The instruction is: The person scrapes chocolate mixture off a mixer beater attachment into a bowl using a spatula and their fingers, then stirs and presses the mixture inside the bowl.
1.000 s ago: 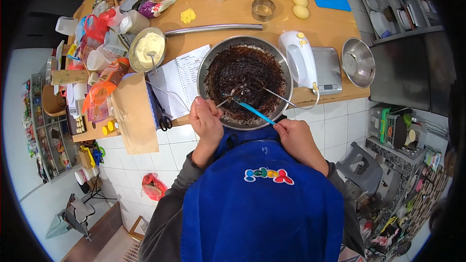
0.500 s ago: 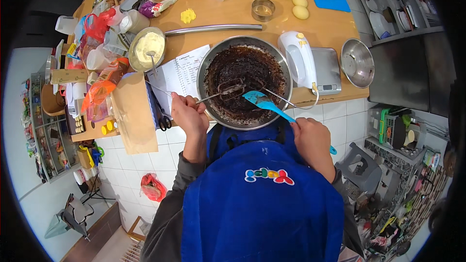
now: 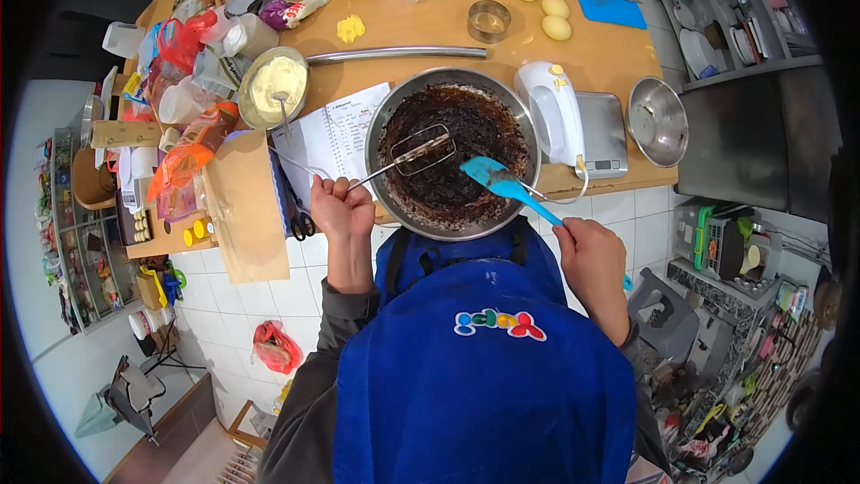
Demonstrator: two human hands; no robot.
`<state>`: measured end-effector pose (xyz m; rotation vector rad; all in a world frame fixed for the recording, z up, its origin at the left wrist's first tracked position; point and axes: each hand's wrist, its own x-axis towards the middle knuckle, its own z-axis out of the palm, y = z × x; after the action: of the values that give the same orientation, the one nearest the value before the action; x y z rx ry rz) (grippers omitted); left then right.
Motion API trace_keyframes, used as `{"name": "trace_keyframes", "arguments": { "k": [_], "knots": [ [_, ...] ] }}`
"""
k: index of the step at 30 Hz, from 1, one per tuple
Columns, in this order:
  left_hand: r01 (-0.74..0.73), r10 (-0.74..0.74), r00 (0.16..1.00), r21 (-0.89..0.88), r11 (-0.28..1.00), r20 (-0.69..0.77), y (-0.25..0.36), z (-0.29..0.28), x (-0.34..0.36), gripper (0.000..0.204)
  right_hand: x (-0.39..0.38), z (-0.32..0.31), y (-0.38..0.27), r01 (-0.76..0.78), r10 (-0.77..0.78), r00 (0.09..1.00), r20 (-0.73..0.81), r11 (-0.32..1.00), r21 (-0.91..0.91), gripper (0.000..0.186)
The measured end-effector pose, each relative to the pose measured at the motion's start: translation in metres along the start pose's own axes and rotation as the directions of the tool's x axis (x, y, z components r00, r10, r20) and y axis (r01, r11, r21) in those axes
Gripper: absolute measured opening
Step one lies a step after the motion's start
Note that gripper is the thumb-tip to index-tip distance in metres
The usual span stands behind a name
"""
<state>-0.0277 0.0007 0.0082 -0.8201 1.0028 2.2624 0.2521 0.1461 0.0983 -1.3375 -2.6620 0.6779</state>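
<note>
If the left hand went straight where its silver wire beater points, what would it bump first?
The left hand would probably hit the round, silver metal bowl; depth is unclear, so it might pass above.

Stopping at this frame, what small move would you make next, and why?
I'd probably bring the blue spatula across to the beater and scrape it. Dark residue clings to the beater, which the left hand holds by its shaft over the metal bowl; the right hand has the spatula's blade nearby, so scrapings should fall into the dark mixture.
</note>
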Motion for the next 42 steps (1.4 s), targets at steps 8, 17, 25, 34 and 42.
{"name": "trace_keyframes", "arguments": {
  "k": [8,17,25,34,42],
  "knots": [
    [0.242,-0.229,0.970,-0.280,0.929,0.076,0.002,-0.010,0.014,0.041,0.007,0.015,0.004,-0.038,0.006,0.993,0.119,0.964,0.264,0.016],
    [0.304,-0.284,0.953,-0.353,0.885,0.111,-0.003,-0.007,0.015,0.041,0.014,0.031,-0.012,-0.177,0.051,0.963,0.264,0.860,0.478,0.018],
    [0.204,-0.166,0.955,-0.141,0.969,0.244,-0.002,0.005,0.004,0.043,0.024,0.032,-0.011,-0.210,0.014,0.925,0.380,0.852,0.480,0.020],
    [0.455,-0.431,0.776,0.064,0.888,0.460,0.000,0.002,0.008,0.045,0.037,0.027,0.003,-0.225,-0.053,0.872,0.486,0.838,0.497,0.025],
    [0.463,-0.376,0.763,-0.039,0.885,0.525,-0.003,-0.010,0.011,0.043,0.033,0.036,0.023,-0.042,-0.076,0.959,0.274,0.914,0.403,0.022]
  ]
}}
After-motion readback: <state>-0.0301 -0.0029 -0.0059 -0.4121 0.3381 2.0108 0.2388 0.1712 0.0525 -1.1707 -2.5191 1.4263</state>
